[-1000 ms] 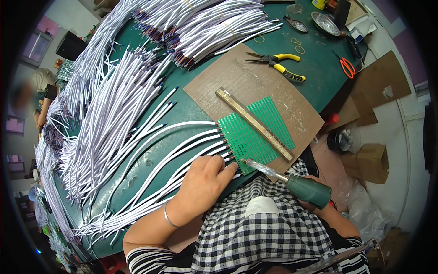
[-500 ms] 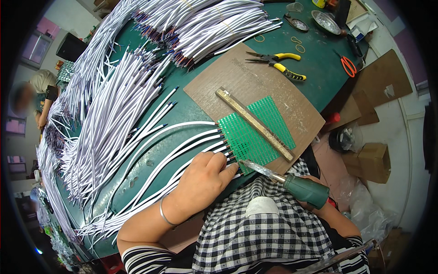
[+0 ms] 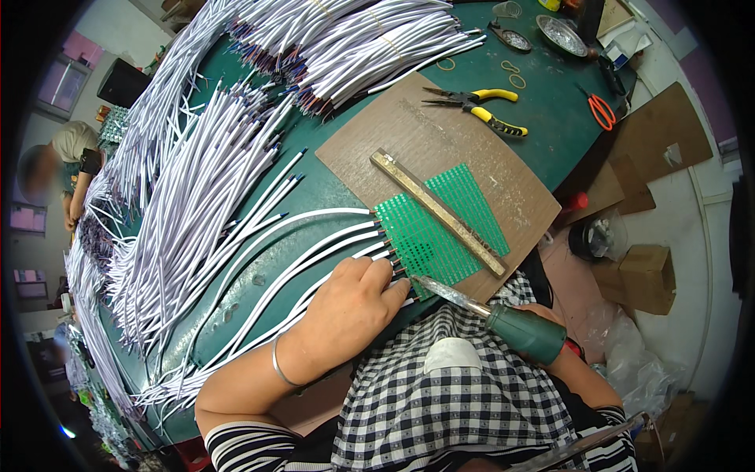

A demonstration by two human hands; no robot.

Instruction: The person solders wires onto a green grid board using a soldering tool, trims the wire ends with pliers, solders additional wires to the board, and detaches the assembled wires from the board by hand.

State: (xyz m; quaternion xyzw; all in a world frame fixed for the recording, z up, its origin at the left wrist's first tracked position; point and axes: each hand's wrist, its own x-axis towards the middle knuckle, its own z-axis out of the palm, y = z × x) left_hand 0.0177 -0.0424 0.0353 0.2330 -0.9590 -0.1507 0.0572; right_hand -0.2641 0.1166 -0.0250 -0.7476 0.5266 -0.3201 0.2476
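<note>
My left hand (image 3: 350, 307) is closed at the near left corner of a green circuit board (image 3: 473, 195), thumb and fingers pinched round the end of a white cable. Several white cables (image 3: 311, 250) run in from the left, their bare wire ends along the board's left edge. My right hand (image 3: 545, 312) grips the green handle of a soldering iron (image 3: 525, 332). The iron's tip meets the board's edge by my left fingertips. Across the circuit board lies a metal bar (image 3: 440, 213), and both rest on a brown wooden board (image 3: 503, 167).
Large bundles of white cables (image 3: 189, 204) cover the left and back of the green table (image 3: 252, 279). Yellow-handled pliers (image 3: 476, 101) lie on the wooden board's far edge. Orange-handled scissors (image 3: 602, 112) and a metal dish (image 3: 561, 37) sit far right. Another person (image 3: 75, 153) is at far left.
My left forearm has shifted slightly left. The soldering iron has barely moved, its tip still at the board's edge. The circuit board and bar look the same.
</note>
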